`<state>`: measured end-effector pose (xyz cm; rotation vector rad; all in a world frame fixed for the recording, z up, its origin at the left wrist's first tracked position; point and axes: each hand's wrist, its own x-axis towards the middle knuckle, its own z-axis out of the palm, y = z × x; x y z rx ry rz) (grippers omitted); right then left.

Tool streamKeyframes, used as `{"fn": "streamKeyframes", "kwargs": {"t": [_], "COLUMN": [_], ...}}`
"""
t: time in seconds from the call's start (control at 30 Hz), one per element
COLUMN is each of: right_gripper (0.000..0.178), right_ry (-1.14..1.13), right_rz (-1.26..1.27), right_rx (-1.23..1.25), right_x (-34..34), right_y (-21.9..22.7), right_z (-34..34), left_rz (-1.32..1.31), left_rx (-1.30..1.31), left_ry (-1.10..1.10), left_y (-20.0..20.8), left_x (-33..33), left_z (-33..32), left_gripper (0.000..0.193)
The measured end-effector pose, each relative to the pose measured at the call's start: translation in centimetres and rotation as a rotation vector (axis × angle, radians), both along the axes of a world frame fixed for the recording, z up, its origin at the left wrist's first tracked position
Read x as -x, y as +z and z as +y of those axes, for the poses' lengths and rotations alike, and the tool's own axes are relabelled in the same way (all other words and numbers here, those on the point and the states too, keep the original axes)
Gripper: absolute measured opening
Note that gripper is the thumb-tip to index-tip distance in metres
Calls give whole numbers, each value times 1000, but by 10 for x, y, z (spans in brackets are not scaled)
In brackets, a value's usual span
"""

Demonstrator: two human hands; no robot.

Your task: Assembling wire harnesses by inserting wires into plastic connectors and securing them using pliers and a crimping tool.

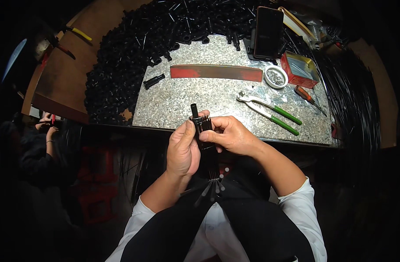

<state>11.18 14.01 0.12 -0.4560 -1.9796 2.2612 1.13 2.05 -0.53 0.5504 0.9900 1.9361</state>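
Observation:
Over the near edge of the bench, both hands hold what looks like a folded umbrella frame [206,126], a bundle of thin black ribs around a black tube. The tube's end points up and away from me. Toward my lap the ribs spread out with pale tips. My left hand [182,148] wraps its left side near the top, thumb pressed against it. From the right, my right hand [228,134] pinches the ribs between thumb and fingers. Part of the bundle is hidden behind the fingers.
A heap of black plastic parts [121,56] covers the bench's far left. On the speckled top [200,94] lie a red bar [217,73], green-handled pliers [270,114], a screwdriver [309,99], a white bowl [276,77], a red tin [299,70] and a phone [268,32]. Black rods fill the right.

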Motion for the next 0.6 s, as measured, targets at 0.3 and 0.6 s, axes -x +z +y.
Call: {"fn": "streamKeyframes", "kwargs": {"t": [0.3,0.6], "right_gripper": [22,28], "right_ry": [56,-31], "right_rz": [4,18], "right_rx": [97,24], "right_x": [1,3], "right_y": [-2,-9], "right_z": [5,-1], "left_rz": [-31,115], "left_rx": [-23,-14], "left_ry": [-76,39], "left_y": [4,6], "left_x": [1,-12], "left_z": [-4,2], "left_gripper": [39,43]}}
